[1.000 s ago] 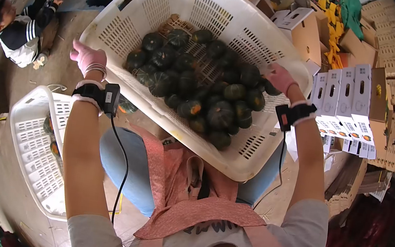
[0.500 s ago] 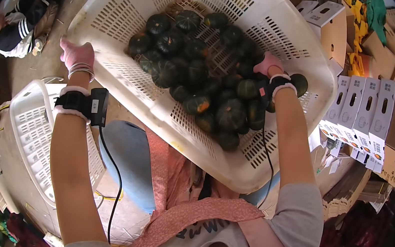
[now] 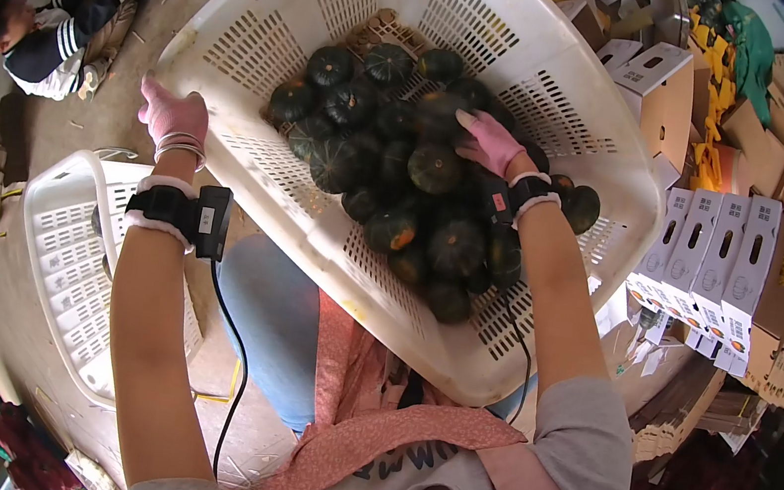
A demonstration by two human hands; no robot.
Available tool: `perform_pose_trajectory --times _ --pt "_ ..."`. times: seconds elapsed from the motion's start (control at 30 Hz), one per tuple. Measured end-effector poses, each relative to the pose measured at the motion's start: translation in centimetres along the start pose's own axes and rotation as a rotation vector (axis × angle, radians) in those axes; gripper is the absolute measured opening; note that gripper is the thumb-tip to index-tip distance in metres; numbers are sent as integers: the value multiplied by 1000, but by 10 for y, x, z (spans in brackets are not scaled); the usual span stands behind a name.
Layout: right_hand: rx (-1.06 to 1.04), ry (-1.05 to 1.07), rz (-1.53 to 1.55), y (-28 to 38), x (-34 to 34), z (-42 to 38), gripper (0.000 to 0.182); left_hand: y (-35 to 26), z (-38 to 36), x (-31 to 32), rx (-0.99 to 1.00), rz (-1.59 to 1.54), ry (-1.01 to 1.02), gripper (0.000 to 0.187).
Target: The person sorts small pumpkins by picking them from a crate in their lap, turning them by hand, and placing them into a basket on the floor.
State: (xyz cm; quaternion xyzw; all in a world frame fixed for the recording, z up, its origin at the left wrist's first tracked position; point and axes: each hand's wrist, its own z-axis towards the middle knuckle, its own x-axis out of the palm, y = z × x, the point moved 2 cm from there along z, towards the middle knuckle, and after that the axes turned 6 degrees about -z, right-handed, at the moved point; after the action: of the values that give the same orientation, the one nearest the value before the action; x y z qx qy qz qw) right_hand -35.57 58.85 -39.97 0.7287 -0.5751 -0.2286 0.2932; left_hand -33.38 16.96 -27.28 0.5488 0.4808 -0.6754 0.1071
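A big white slatted plastic basket [image 3: 310, 259] leans toward me, holding several small dark green pumpkins [image 3: 458, 246], some with orange patches. My left hand [image 3: 175, 117], in a pink glove, is closed on the rim at the basket's left corner. Inside the basket, my right hand [image 3: 489, 144], gloved the same way, has its fingers against a slightly blurred pumpkin [image 3: 439, 114] above the pile. Its fingertips are partly hidden by that pumpkin. Both wrists carry black strapped devices with cables.
A second white basket [image 3: 70, 290] stands on the floor at my left. Upright printed cartons [image 3: 701, 253] line the right side, with an open cardboard box [image 3: 655, 97] behind them. Another person [image 3: 66, 34] sits low at the upper left, holding something red.
My right hand has moved left and up from the basket's right side, now with a pumpkin at its fingers. My left hand stays at the rim. The view has shifted slightly.
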Motion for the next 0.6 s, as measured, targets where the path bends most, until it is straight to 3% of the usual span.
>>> perform_pose_trajectory --times 0.03,0.1,0.17,0.27,0.37,0.47,0.57,0.6 --pt "8 139 134 7 1 3 54 0 3 -2 15 -1 -5 79" --pt "-58 115 -56 21 -18 -11 49 2 3 -1 38 0 -4 78" --pt "-137 -127 -292 14 -57 -19 39 5 6 1 56 4 4 78" --pt "65 -430 -642 -7 -111 -32 47 9 10 3 87 6 -1 77" --pt "53 -675 -1051 -52 -168 -25 51 7 8 1 98 18 -7 76" --pt "231 -500 -990 -57 -179 -26 48 4 10 1 96 20 9 76" --pt "173 -232 -1546 -66 -172 -28 43 11 13 4 94 24 0 77" --pt "131 -242 -1484 -72 -180 -28 42 9 12 3 80 32 -1 77"
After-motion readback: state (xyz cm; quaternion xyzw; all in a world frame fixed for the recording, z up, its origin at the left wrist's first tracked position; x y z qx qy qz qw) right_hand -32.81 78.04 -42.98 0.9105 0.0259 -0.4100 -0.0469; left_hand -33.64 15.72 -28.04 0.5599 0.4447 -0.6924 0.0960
